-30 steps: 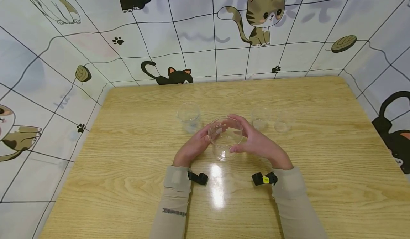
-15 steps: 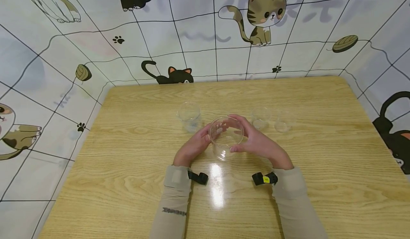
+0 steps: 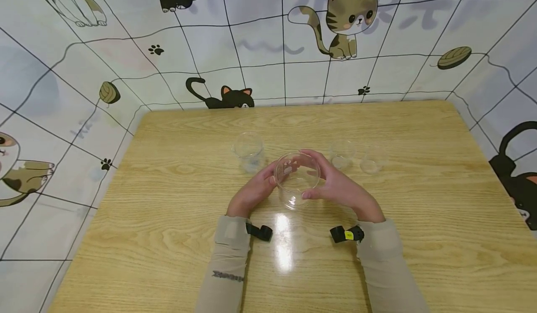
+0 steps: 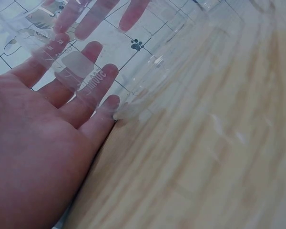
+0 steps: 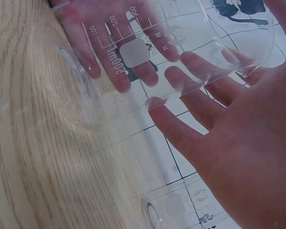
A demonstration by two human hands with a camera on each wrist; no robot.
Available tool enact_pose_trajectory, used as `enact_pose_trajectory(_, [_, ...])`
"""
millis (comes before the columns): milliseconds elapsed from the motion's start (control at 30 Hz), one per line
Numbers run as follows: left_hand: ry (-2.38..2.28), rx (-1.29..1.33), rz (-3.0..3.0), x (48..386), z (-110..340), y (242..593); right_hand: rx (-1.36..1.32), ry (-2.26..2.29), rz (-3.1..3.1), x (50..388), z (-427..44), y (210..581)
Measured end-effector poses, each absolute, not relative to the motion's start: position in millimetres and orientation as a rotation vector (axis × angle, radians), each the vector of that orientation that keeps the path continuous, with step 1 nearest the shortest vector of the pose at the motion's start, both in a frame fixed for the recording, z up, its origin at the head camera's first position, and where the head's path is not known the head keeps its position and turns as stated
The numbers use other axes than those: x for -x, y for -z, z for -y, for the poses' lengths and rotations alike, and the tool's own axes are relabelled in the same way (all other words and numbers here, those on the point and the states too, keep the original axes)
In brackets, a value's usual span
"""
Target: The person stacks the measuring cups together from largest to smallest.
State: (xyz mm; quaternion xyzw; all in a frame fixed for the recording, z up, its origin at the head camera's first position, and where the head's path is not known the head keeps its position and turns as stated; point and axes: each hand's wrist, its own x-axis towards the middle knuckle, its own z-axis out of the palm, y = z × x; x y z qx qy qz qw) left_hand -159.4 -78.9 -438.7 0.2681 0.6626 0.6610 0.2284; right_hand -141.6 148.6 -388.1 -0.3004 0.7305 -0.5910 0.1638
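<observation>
A clear glass beaker [image 3: 299, 189] with white volume marks stands between my two hands near the middle of the table. Along its left side my left hand [image 3: 257, 188] holds it, the fingers reaching round the far side. My right hand [image 3: 337, 187] grips it from the right, thumb on the near side and fingers behind. In the right wrist view, a "500ml" print on the beaker [image 5: 136, 52] shows, with left-hand fingers seen through the glass. The left wrist view shows the same marked beaker [image 4: 78, 64] against the left fingers. Whether its base touches the table is unclear.
Behind my left hand stands another clear beaker [image 3: 248, 147] with a spout. Two smaller clear vessels [image 3: 341, 150] are behind my right hand, faint against the wooden table [image 3: 176, 238]. Cat-patterned panels [image 3: 260, 47] enclose the table's back and sides.
Both hands keep their hold on the beaker and have not visibly moved. Only the head view has shifted very slightly.
</observation>
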Motion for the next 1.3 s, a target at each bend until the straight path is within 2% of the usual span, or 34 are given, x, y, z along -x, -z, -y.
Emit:
enact_pose_trajectory(500, [-1.804,-0.725,-1.867,159.9,80.1,440.5,0.870,1.692,-2.081,152.2,-153.2,415.9])
enact_pose_trajectory(700, [-1.888,-0.817,-1.708,160.1,79.3,442.3,0.867,1.694,-2.074,147.0,-151.1,403.4])
enact_pose_trajectory(900, [-1.794,-0.738,-2.009,160.7,79.8,439.5,0.855,1.682,-2.084,142.6,-147.7,388.4])
enact_pose_trajectory(1100, [-2.102,-0.888,-1.501,166.4,79.9,450.1,0.877,1.714,-2.055,145.3,-146.4,395.0])
enact_pose_trajectory(1300, [-2.095,-0.905,-1.604,164.0,78.2,451.7,0.856,1.691,-2.080,150.7,-151.8,413.4])
